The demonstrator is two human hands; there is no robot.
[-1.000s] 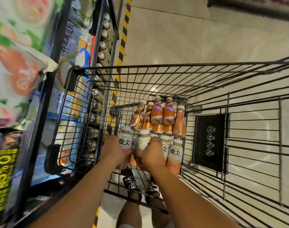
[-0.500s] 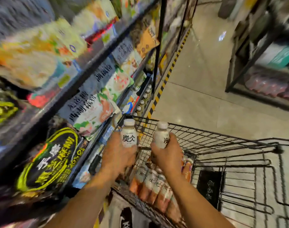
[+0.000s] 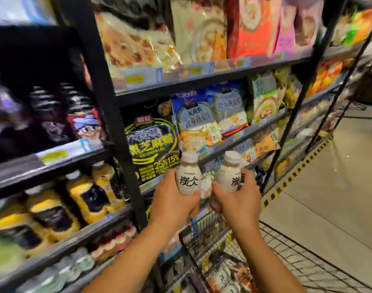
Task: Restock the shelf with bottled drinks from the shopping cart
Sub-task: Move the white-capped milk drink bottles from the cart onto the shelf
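Each hand's grip holds a white-capped bottle point(image 3: 188, 178) above the cart point(image 3: 204, 237).

A shop: price-tagged shelves point(image 3: 202, 81) of packaged snacks point(image 3: 153, 142), wire cart point(image 3: 204, 235)

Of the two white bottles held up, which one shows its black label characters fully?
The bottle in the left hand: this left bottle faces the camera, while the right bottle is turned partly away.

head view looks down, close, toward shelf point(image 3: 202, 79).
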